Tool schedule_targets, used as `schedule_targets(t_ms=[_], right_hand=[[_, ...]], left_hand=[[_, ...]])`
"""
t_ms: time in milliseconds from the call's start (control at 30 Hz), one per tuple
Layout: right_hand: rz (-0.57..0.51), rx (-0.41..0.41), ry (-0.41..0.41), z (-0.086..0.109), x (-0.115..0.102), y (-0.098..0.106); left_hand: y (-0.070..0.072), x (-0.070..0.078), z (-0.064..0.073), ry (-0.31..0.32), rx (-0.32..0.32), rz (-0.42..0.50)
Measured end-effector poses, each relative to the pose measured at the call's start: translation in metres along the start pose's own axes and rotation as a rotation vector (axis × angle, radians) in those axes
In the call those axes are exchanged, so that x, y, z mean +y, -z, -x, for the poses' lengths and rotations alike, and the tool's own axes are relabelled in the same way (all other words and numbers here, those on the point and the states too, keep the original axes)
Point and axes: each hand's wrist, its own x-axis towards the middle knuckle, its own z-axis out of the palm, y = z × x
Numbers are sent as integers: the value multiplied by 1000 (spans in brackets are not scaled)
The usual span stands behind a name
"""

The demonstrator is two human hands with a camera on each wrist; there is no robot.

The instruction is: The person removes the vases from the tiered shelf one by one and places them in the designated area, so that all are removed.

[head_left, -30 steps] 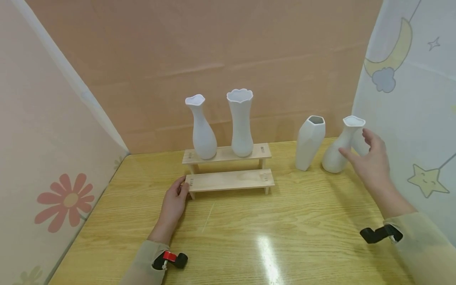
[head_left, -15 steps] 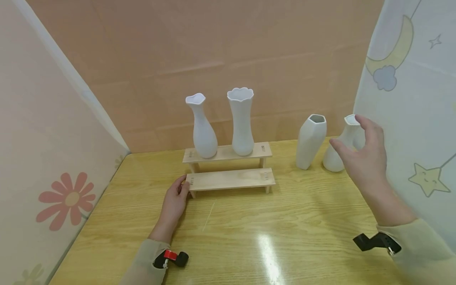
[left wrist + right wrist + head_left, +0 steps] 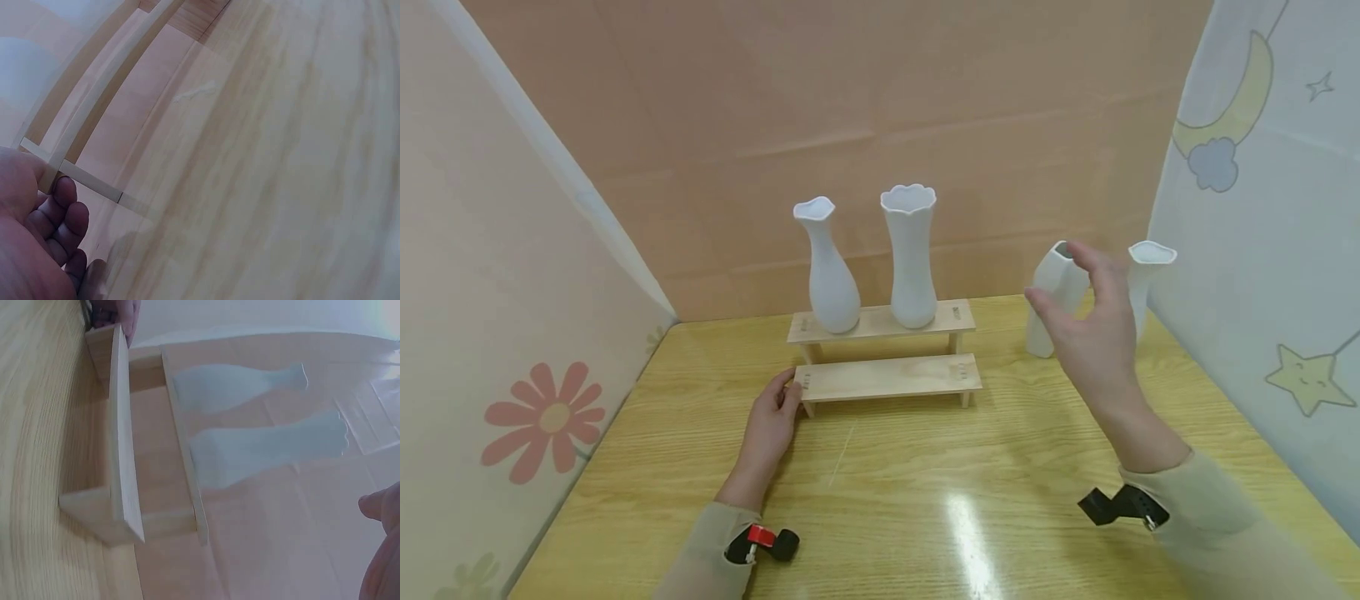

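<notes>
My left hand (image 3: 771, 417) holds the left end of the front wooden riser (image 3: 887, 379), with thumb on top and fingers curled below in the left wrist view. On the rear riser (image 3: 874, 321) stand a narrow-necked white vase (image 3: 833, 287) and a white vase with a scalloped rim (image 3: 913, 267). At the right, my right hand (image 3: 1093, 350) is in front of a faceted white vase (image 3: 1062, 283), thumb and fingers spread wide on either side; contact cannot be told. Behind that hand, a white vase with a flared rim (image 3: 1141, 279) is partly hidden.
The risers stand on a wood-grain table (image 3: 895, 483). A tan backdrop (image 3: 745, 167) closes off the back. Patterned panels rise at both sides: a flower panel (image 3: 445, 275) left, a moon-and-star panel (image 3: 1262, 275) right.
My right hand has moved left, from beside the flared-rim vase to in front of the faceted vase. The left hand has kept its hold on the front riser.
</notes>
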Motion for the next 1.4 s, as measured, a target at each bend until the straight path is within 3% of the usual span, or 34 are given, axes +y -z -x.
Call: schedule_targets(t_ms=[333, 700, 1033, 1400], right_hand=[[-105, -144, -7, -3, -10, -45], [-303, -283, -14, -10, -18, -97], [-360, -332, -43, -16, -19, -134], [-373, -329, -84, -16, -15, -147]], left_hand=[[5, -3, -2, 1, 20, -27], [10, -5, 0, -2, 23, -22], [12, -7, 2, 9, 34, -28], [6, -7, 5, -19, 32, -30]])
